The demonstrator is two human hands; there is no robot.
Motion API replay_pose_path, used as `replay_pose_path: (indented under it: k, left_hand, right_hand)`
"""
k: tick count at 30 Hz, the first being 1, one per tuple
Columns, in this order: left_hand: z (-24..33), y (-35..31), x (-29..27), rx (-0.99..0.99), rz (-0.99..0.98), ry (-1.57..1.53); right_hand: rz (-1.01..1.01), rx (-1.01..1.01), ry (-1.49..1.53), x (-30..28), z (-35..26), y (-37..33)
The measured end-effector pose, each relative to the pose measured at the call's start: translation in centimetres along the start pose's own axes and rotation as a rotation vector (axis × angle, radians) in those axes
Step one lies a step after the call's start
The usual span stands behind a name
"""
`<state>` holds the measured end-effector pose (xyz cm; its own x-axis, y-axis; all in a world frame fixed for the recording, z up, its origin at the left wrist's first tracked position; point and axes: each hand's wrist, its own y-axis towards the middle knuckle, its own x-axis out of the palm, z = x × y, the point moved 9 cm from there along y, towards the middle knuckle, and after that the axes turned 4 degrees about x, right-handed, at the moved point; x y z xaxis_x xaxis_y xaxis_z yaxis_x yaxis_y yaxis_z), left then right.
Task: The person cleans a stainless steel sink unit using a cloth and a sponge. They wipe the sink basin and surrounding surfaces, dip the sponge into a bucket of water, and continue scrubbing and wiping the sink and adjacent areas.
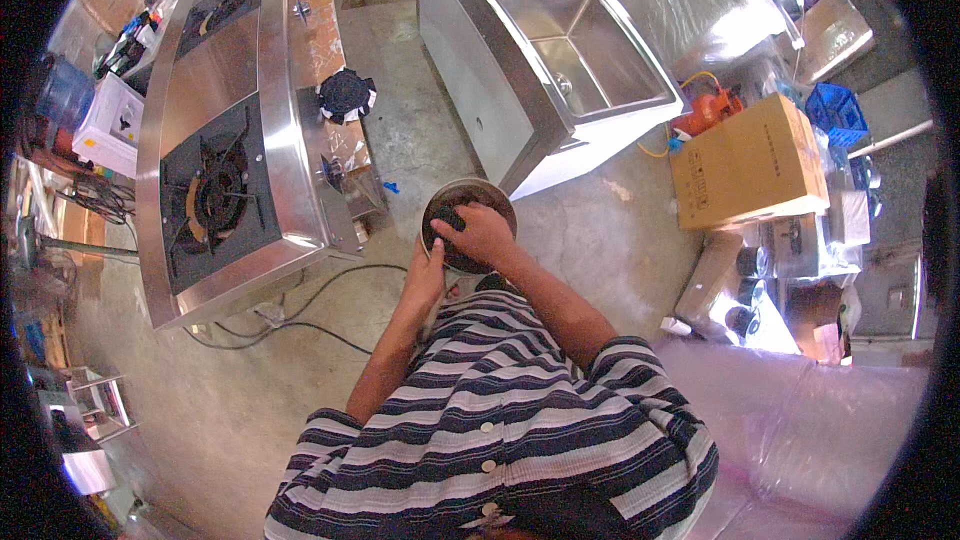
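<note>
In front of my body I hold a round, grey metal bowl-like part [508, 208] with a dark inside. My left hand [428, 268] grips its near left side, thumb up along the rim. Reaching into it from the right, my right hand [482, 236] has its fingers curled over a small dark piece [440, 225]. Just what that piece is, my fingers and the shadow hide. Left of the bowl stands a stainless steel gas stove [290, 200] with a black burner and pan support [215, 190].
A black round part [346, 96] sits on the ledge along the stove. Ahead is a white cabinet with a steel sink [580, 40]. A cardboard box [745, 165] and blue crate [836, 114] stand right. Black cable [300, 315] lies on the floor; pinkish plastic sheeting [790, 430] lies near right.
</note>
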<state>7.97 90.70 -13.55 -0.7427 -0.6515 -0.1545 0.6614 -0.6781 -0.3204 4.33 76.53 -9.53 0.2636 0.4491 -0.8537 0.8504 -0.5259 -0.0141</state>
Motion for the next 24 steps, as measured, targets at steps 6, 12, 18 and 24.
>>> replay_pose_path:
  k: [6, 12, 18, 24]
  left_hand:
    - [-0.4, -1.1, -0.8, -0.103, 0.005, 0.068]
    - [-0.9, -1.7, -0.5, -0.167, -0.047, -0.008]
    - [-1.2, -2.2, -1.1, -0.147, 0.000, -0.003]
    - [-2.9, -1.1, -1.4, -0.117, -0.005, 0.155]
  right_hand:
    - [0.022, 0.028, 0.079, 1.2, -0.2, -1.4]
    - [-0.019, 0.004, 0.062, 3.0, 0.1, -1.5]
    - [-0.067, 0.053, 0.069, 3.3, 0.2, -1.4]
    - [-0.030, 0.062, 0.042, 3.1, 0.9, -1.0]
